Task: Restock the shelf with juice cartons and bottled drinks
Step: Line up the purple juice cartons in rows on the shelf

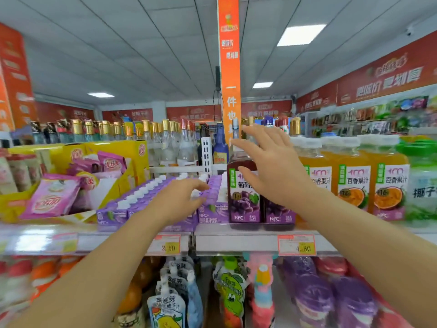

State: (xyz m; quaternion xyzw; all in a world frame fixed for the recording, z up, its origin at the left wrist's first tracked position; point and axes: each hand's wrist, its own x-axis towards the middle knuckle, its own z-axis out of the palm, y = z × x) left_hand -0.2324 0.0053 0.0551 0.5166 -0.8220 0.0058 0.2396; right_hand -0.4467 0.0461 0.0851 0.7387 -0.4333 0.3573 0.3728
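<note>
Rows of purple juice cartons [142,200] with white caps fill the left part of the top shelf [236,230]. My left hand [179,197] lies on them, fingers stretched toward the cartons at the row's right end. Right of the cartons stand dark purple grape juice bottles [243,197]. My right hand [269,166] is spread open in front of the bottles' upper part, and I cannot tell whether it touches them. Orange passion-fruit juice bottles [352,185] stand further right.
A yellow display box of pink sachets [56,197] sits at the shelf's left. Clear bottles with gold caps [165,143] stand behind. Price tags [296,245] line the shelf edge. The lower shelf holds drink pouches [170,292] and purple bottles [314,294]. A green-capped bottle [423,181] stands far right.
</note>
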